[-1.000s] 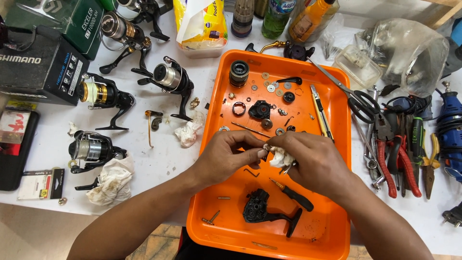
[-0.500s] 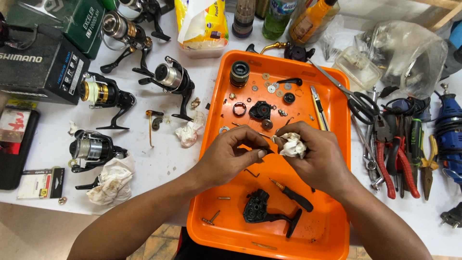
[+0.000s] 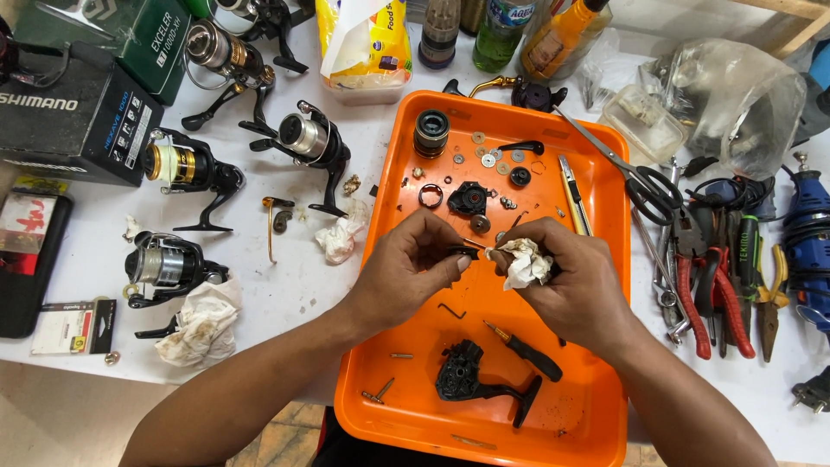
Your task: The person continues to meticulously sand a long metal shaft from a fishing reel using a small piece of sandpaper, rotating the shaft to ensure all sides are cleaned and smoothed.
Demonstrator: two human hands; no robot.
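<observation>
Two hands meet over the middle of the orange tray. My left hand pinches a small dark part between thumb and finger, and my right hand is closed around a crumpled white tissue, which touches the tip of that part. I think the best way to wipe is to hold the part still, rub softly with the tissue, and stay above the tray so anything that slips lands inside. At 12 o'clock from my hands lie washers, a ring and a black gear piece, so I should not swing that way. At 6 o'clock sit a small screwdriver and a black reel body, close under my wrists. The tray's raised edge runs at 3 o'clock, with scissors and red pliers just past it. At 9 o'clock, off the tray, stand fishing reels and used tissue wads. The most open room is the bare orange patch at 7 o'clock, with only a few little screws.
</observation>
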